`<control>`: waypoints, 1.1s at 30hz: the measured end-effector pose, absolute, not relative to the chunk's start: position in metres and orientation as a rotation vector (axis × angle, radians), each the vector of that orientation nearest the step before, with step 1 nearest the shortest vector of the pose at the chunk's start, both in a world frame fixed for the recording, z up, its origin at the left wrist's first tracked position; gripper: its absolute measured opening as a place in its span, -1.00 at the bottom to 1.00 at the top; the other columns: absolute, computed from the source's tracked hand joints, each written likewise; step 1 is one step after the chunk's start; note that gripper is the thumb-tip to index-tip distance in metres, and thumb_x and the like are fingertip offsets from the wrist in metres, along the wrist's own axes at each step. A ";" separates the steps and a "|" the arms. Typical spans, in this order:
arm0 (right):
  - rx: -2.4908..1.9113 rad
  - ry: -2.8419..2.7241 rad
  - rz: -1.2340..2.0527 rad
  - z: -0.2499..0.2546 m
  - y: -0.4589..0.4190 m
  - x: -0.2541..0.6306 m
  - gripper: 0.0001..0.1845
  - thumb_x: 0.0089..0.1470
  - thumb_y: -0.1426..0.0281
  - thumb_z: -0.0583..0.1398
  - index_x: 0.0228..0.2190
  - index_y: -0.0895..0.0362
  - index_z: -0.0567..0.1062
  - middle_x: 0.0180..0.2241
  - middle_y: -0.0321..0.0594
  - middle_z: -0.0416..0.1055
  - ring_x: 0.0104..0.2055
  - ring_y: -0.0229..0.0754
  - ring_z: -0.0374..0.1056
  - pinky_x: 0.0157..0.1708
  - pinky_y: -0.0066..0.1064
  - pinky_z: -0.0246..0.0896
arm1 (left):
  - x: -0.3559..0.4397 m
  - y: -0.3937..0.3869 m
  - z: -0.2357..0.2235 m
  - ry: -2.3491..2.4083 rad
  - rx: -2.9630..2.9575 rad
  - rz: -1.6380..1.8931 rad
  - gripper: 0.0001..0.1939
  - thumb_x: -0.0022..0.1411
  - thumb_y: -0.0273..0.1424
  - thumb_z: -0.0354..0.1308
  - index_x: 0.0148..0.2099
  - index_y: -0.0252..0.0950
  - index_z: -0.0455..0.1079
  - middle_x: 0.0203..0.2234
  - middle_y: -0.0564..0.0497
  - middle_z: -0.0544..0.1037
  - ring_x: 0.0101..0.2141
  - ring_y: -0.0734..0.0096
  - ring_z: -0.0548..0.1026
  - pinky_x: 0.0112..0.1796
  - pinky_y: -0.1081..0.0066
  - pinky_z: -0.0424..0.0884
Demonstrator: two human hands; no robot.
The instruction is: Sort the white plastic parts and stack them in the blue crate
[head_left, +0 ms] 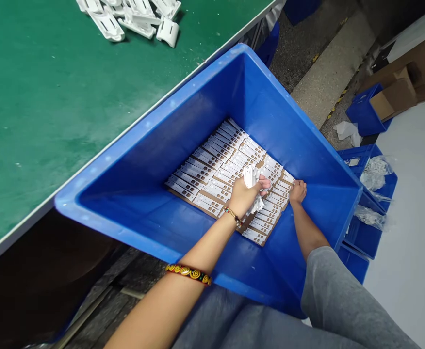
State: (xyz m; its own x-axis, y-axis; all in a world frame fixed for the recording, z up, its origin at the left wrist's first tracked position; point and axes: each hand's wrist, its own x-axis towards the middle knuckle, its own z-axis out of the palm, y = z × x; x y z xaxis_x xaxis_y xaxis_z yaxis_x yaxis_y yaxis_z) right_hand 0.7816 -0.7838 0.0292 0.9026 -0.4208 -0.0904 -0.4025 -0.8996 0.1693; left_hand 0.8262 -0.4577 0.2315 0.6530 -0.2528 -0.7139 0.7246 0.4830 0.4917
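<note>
Left hand (243, 195), fingers clenched around a bunch of white moulded plastic pieces (250, 176), held above rows of white perforated strips on brown cardboard (212, 169), inside a large blue plastic crate (198, 114). Right hand (298, 192), fingers curled at the stack's corner, apparently holding nothing. Heaped white plastic parts (125, 19) lie on a green-topped workbench (52, 116).

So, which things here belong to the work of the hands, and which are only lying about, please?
Part of the work: left hand gripping white plastic pieces; right hand on rows of white strips over brown cardboard; large blue plastic bin.

Probably lying about: white plastic parts on a green table; brown cardboard box; clear plastic bags on blue plastic crates.
</note>
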 end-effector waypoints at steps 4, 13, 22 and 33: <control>2.944 -0.648 -0.186 0.025 -0.783 0.779 -0.69 0.11 0.56 0.07 -0.16 0.14 0.52 -0.07 -0.05 0.39 0.00 -0.04 0.17 -0.06 -0.30 0.04 | 0.826 -0.457 0.234 0.592 0.862 -0.642 -0.86 0.11 -0.70 0.12 -0.33 -0.41 0.43 -0.43 -0.09 0.65 -0.35 0.42 0.61 -0.34 0.48 0.54; 2.970 -0.688 -0.223 0.025 -0.787 0.785 -0.72 0.10 0.53 0.08 -0.22 0.15 0.56 -0.11 -0.04 0.40 -0.01 -0.02 0.17 -0.05 -0.27 0.08 | 0.827 -0.457 0.238 0.608 0.893 -0.663 -0.84 0.13 -0.72 0.09 -0.35 -0.43 0.43 -0.46 -0.07 0.63 -0.40 0.46 0.60 -0.37 0.51 0.52; 2.955 -0.704 -0.200 0.029 -0.791 0.787 -0.65 0.13 0.51 0.08 -0.06 0.14 0.49 -0.05 -0.02 0.35 0.02 0.00 0.17 -0.07 -0.29 0.10 | 0.824 -0.458 0.233 0.573 0.887 -0.661 -0.86 0.10 -0.70 0.12 -0.34 -0.42 0.44 -0.41 -0.11 0.65 -0.34 0.39 0.62 -0.36 0.49 0.54; 2.931 -0.688 -0.224 0.031 -0.788 0.783 -0.72 0.16 0.51 0.08 -0.15 0.16 0.53 -0.06 -0.03 0.36 0.01 -0.02 0.17 -0.06 -0.30 0.11 | 0.824 -0.458 0.238 0.601 0.888 -0.702 -0.86 0.14 -0.71 0.11 -0.32 -0.43 0.43 -0.40 -0.13 0.64 -0.35 0.41 0.61 -0.33 0.46 0.54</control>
